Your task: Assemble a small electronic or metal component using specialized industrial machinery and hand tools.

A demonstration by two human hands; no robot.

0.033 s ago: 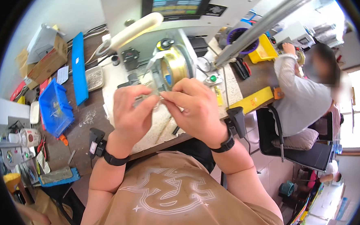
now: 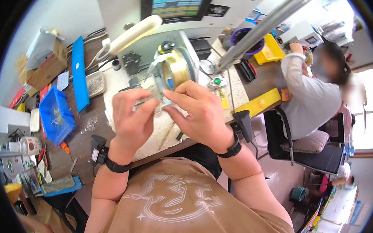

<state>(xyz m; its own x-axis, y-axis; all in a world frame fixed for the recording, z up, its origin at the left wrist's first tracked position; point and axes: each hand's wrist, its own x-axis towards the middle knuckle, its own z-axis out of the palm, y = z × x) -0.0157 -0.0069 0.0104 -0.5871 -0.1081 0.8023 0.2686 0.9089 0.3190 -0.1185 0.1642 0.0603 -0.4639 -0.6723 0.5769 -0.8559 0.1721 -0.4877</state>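
Observation:
My left hand (image 2: 132, 116) is curled, thumb and fingers closed near a small clear or shiny bit that I cannot make out. Thumb and forefinger of my right hand (image 2: 201, 113) stand apart, tips close to the left hand, with nothing visible held between them. Both hands are in front of a spool of gold-coloured wire (image 2: 175, 71) mounted on the bench machine (image 2: 116, 7). The spool's lower edge is partly hidden by my right hand. A black band (image 2: 118, 167) with a boxy device circles my left wrist, and a similar band (image 2: 231, 151) my right.
A lit screen (image 2: 177, 6) and a white lamp arm (image 2: 136, 36) are above the work. Left are a blue bin (image 2: 56, 116), a blue strip (image 2: 80, 75) and a tray of small bits (image 2: 96, 84). A metal pole (image 2: 258, 40) slants right; beyond it a co-worker (image 2: 310, 93) sits.
My right thumb and forefinger have parted from a pinch. The left hand has shifted slightly left, and the whole view has shifted a little.

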